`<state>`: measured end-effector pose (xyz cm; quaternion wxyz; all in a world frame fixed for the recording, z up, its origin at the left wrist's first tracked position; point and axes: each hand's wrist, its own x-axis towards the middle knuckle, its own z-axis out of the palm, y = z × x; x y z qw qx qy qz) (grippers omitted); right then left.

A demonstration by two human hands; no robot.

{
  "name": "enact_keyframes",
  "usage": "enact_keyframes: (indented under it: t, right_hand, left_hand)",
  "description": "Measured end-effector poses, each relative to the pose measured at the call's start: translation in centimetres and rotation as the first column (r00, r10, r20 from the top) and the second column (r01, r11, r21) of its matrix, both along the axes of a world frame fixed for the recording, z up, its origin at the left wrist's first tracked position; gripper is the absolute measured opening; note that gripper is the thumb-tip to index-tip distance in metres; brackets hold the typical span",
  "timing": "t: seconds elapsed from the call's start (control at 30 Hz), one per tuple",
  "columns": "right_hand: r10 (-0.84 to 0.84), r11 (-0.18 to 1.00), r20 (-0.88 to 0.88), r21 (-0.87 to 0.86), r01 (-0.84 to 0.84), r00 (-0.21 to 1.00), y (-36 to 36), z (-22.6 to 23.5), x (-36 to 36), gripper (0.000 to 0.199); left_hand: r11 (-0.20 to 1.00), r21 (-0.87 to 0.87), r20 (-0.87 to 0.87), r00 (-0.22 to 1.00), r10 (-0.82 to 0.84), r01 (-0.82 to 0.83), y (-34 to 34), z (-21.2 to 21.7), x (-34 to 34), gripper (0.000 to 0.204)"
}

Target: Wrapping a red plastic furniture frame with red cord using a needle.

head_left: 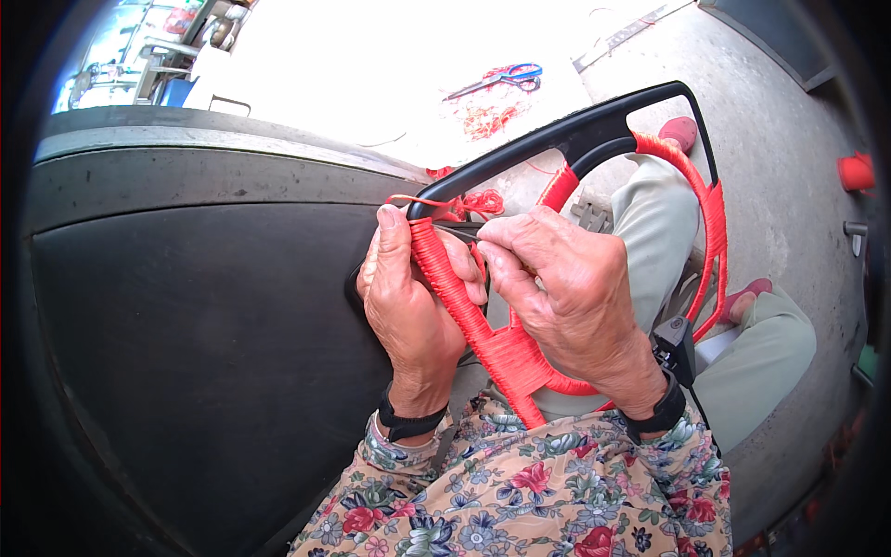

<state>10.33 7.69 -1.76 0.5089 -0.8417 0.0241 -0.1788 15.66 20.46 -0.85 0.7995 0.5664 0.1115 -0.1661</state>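
Observation:
A black steering wheel rests on my lap, much of its rim wrapped in red cord. My left hand grips the wrapped rim near its top left bend, thumb pressed at the edge of the wrapping. My right hand pinches the loose red cord end right beside the left thumb. A small tuft of red cord shows behind the rim. Both wrists wear black bands.
A large dark panel fills the left side. Scissors with blue and red handles and red cord scraps lie on the bright ground ahead. Grey concrete floor lies to the right, with a red cup.

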Motion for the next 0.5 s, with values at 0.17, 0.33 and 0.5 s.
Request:
enact_keyframes:
  t: [0.17, 0.33, 0.5]
  right_hand:
    - [-0.054, 0.993, 0.105, -0.099, 0.064, 0.993, 0.1, -1.2, 0.2, 0.013]
    - [-0.025, 0.995, 0.075, -0.094, 0.031, 0.997, 0.0, -0.8, 0.4, 0.012]
    - [0.033, 0.999, -0.01, 0.015, -0.033, 0.999, -0.2, -0.2, 0.3, 0.011]
  left_hand:
    - [1.0, 0.011, 0.0, 1.0, -0.008, 0.008, -0.2, -0.1, -0.2, 0.042]
    - [0.999, 0.033, -0.001, 1.0, 0.013, -0.013, -0.1, 0.2, -0.2, 0.042]
    - [0.999, 0.046, 0.01, 1.0, 0.005, -0.005, 0.1, 0.2, -0.3, 0.042]
